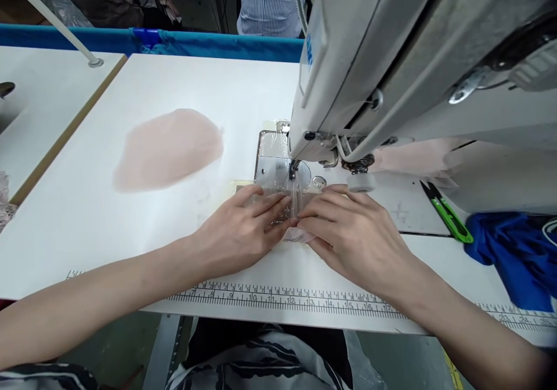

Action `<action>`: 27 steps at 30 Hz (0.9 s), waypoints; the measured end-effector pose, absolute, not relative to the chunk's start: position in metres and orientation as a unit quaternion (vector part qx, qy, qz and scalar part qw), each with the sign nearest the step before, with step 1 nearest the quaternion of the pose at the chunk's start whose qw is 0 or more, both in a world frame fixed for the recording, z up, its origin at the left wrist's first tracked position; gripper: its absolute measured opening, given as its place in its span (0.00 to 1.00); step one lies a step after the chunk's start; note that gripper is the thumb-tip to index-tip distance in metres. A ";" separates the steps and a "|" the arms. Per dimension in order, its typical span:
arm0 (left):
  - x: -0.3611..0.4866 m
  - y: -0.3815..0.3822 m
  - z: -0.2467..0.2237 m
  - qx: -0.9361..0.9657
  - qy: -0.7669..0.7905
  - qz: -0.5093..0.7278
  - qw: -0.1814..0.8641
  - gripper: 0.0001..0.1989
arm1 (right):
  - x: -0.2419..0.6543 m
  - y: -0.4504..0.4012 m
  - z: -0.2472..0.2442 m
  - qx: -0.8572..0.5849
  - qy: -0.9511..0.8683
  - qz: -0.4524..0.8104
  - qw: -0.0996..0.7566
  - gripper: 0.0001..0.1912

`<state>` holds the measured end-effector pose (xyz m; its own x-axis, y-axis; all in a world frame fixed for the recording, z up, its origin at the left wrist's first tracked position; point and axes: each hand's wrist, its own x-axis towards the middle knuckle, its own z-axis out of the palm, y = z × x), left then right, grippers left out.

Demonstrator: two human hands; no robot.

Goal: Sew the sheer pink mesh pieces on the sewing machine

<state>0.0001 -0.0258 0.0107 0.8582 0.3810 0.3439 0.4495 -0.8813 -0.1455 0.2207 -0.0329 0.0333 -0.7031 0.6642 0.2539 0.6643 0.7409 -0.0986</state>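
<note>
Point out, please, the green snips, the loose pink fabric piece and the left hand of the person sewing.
Green snips (452, 220): head view, on the handle.
Loose pink fabric piece (172, 151): head view, middle of its surface.
Left hand (242, 227): head view, back of the hand.

We identify the worktop (252, 88) as plain white, with a tan edge strip (69, 132) and a printed scale (270, 298) in black. We note the sewing machine (348, 71) in off-white with blue lettering (309, 49), and the needle plate (272, 166) in silver. We record the flat fabric piece (169, 152) as uniform pale pink. The sheer fabric (297, 235) appears whitish, though fingers cover much of it. We list the thread snips (452, 220) as bright green with black blades, the bundled cloth (496, 245) as royal blue, and the far trough (230, 44) as teal blue. We observe fine blue-and-white stripes on the co-worker's shirt (270, 4), and bold black bands on the pale lap garment (261, 361).
</note>
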 end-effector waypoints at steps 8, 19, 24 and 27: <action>-0.001 -0.024 0.011 -0.958 -0.228 -0.137 0.106 0.14 | 0.220 -0.031 0.032 -0.362 -0.920 -0.016 0.150 0.13; -0.004 -0.005 0.004 -0.954 -0.248 -0.139 0.092 0.17 | 0.221 -0.020 0.023 -0.365 -0.912 -0.068 0.171 0.11; -0.006 0.007 0.000 -0.952 -0.256 -0.142 0.088 0.18 | 0.221 -0.013 0.016 -0.368 -0.906 -0.092 0.188 0.11; -0.005 0.013 -0.001 -0.950 -0.259 -0.147 0.092 0.18 | 0.222 -0.008 0.011 -0.371 -0.902 -0.105 0.193 0.11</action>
<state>-0.0052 0.0131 -0.0013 0.8225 0.4655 0.3269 0.5193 -0.8490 -0.0978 0.2219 -0.0081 0.0107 -0.6505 0.6289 0.4259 0.7097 0.7030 0.0459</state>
